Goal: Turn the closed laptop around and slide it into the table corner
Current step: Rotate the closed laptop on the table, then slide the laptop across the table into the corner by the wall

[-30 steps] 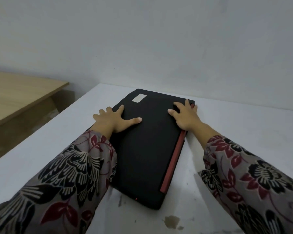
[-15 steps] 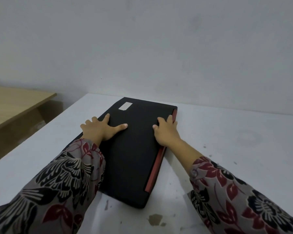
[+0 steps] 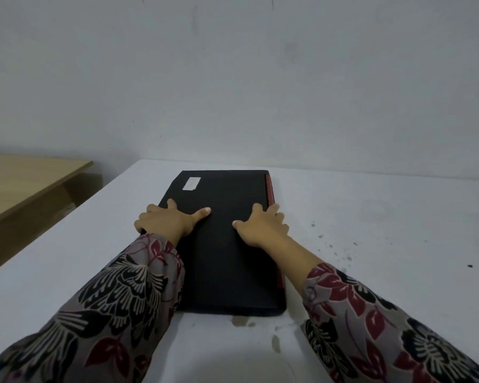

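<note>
A closed black laptop (image 3: 221,261) with a red strip (image 3: 270,192) along its right side and a pale sticker (image 3: 191,183) lies lengthwise on the white table (image 3: 371,217). Its far end sits close to the wall, near the table's back left corner. My left hand (image 3: 166,222) lies on the lid with its fingers over the left edge. On the other side, my right hand (image 3: 260,228) presses the lid with its fingers over the right edge at the red strip. Both thumbs rest on the lid.
A grey wall (image 3: 260,78) runs along the back of the table. To the left, beyond a gap, stands a lower wooden table (image 3: 20,183). Dark specks and stains (image 3: 329,244) mark the white surface right of the laptop and near its front end.
The laptop has turned from a slant to point straight at the wall and has slid further back towards the corner. Both hands stayed on it and moved with it.
</note>
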